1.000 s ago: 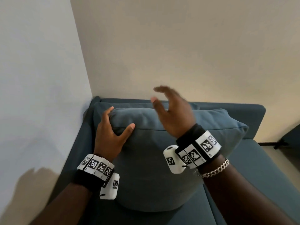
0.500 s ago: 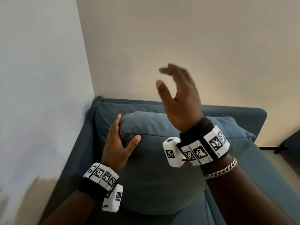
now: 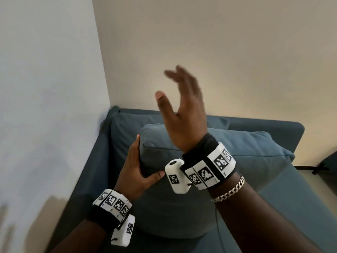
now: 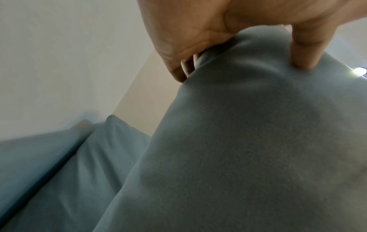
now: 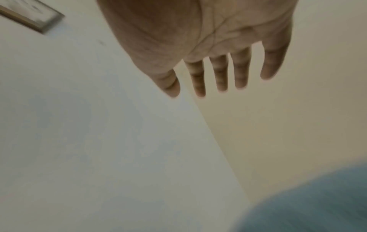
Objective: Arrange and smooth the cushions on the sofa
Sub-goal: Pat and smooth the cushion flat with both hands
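Observation:
A plump blue cushion [image 3: 237, 161] stands upright on the blue sofa [image 3: 273, 130], leaning toward the backrest near the corner. My left hand [image 3: 135, 165] grips its upper left edge, thumb [image 4: 303, 59] pressed into the front and fingers curled behind. In the left wrist view the cushion [image 4: 248, 141] fills most of the frame. My right hand [image 3: 179, 99] is raised in the air above the cushion, fingers [image 5: 220, 75] straight and spread, holding nothing and touching nothing.
A second blue back cushion [image 3: 125, 128] leans against the backrest behind the first one. Walls close the corner on the left and behind the sofa. The seat [image 3: 300, 198] stretches to the right. A dark object [image 3: 328, 161] stands at the far right.
My right hand has lifted off the cushion's top and risen well above it. My left hand has slid lower on the cushion's left edge while still gripping it.

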### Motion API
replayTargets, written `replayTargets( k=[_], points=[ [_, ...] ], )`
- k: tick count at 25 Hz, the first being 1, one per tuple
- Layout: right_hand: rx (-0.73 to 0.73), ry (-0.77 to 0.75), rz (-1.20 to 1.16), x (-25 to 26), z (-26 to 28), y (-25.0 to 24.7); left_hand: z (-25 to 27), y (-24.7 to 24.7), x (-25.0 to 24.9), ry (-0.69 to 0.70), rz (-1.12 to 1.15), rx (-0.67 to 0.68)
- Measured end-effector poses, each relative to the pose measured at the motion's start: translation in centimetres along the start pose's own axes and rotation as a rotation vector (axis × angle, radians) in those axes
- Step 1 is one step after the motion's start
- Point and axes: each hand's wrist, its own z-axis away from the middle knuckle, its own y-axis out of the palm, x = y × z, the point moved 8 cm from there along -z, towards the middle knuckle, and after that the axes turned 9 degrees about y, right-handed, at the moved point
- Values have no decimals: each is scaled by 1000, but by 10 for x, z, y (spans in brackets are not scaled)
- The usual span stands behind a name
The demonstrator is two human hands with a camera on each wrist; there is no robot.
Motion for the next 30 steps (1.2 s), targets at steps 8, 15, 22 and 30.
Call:
replayTargets(
  k=[8,15,22,30],
  points=[
    [902,117,845,-87,69,95,31,35,58,-149,-70,223],
    [960,215,755,-66,53,39,75,86,120,-432,-93,343],
    [875,122,912,-97,49,-14,43,133,89,-444,-225,289],
    [773,215,907,-161,42,-117,36,187,31,-349,-296,272]
  ],
)
